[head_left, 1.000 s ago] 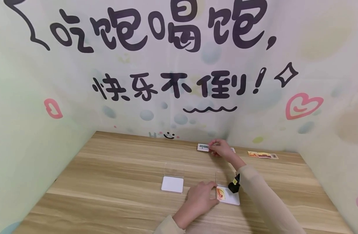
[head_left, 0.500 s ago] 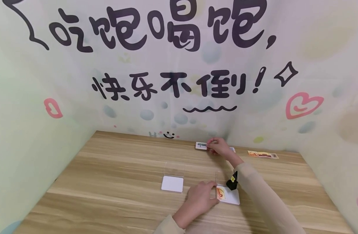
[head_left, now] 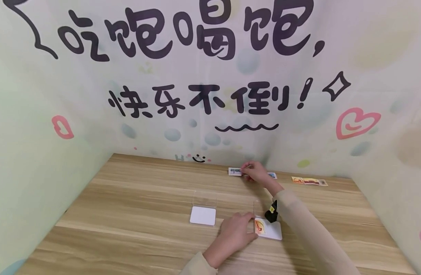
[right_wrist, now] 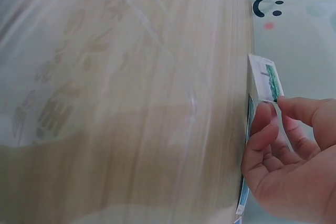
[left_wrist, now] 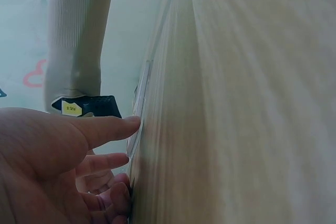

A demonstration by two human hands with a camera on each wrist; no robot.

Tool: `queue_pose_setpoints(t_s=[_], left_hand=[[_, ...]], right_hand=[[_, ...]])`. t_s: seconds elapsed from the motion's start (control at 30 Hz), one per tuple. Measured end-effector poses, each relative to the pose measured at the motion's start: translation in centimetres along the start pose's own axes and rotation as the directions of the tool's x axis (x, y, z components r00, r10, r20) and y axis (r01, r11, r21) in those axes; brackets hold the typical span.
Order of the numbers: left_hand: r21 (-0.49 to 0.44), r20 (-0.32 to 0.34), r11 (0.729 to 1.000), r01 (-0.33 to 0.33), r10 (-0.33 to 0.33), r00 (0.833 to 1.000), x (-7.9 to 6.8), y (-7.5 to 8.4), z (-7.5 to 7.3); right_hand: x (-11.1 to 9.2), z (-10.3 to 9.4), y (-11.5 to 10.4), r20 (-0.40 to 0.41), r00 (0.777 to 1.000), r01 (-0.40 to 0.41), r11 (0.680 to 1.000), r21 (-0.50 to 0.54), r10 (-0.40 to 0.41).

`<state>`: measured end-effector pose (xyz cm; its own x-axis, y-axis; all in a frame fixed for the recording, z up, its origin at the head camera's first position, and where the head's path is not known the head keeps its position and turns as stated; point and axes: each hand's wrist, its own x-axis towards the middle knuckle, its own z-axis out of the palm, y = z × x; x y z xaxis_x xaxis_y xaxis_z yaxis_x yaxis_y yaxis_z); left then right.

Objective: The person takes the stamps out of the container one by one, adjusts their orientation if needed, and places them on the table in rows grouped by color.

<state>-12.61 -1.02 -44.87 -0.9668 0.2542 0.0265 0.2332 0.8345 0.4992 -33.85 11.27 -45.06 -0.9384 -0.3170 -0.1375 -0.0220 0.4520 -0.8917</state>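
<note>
Pinching the white-bordered stamp [right_wrist: 264, 80] by one edge, your right hand [head_left: 255, 172] holds it between thumb and forefinger at the far side of the table [head_left: 145, 206]; so thin a slip could crease if you squeeze harder, or flick away if the pinch loosens. To the right of that hand, partly covered by it, lies a blue-pictured stamp [head_left: 272, 175], and your bent lower fingers sit close enough that they might drag it askew. Whether the held piece is joined to another cannot be told from here; if it is, a tug could tear it. Your left hand [head_left: 235, 231] has thumb and forefinger spread wide, tips touching the left end of the right-hand case [head_left: 274, 232]; uneven pushing could skid the base and jolt the orange stamp [head_left: 260, 226] lying on its left part. Mind the black wrist device [head_left: 271, 214] too: it hangs at your right sleeve [head_left: 308, 229], near the upright clear lid [head_left: 257, 209], and a low sweep of that arm could knock the lid or brush the orange stamp. The left-hand case [head_left: 202, 216] lies apart, where a sideways slip of your left hand might bump it.
</note>
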Motion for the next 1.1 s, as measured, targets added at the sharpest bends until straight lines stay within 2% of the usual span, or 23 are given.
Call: queue_pose_setpoints(t_s=[0.57, 1.1], left_hand=[[0.019, -0.016, 1.000, -0.003, 0.004, 1.000, 0.0, -0.1, 0.2], [0.003, 0.007, 1.000, 0.011, -0.011, 1.000, 0.0, -0.1, 0.2]], right_hand=[[1.1, 0.4, 0.2, -0.005, 1.000, 0.021, 1.000, -0.018, -0.021], [1.2, 0.7, -0.1, 0.015, 1.000, 0.023, 0.999, -0.037, -0.023]])
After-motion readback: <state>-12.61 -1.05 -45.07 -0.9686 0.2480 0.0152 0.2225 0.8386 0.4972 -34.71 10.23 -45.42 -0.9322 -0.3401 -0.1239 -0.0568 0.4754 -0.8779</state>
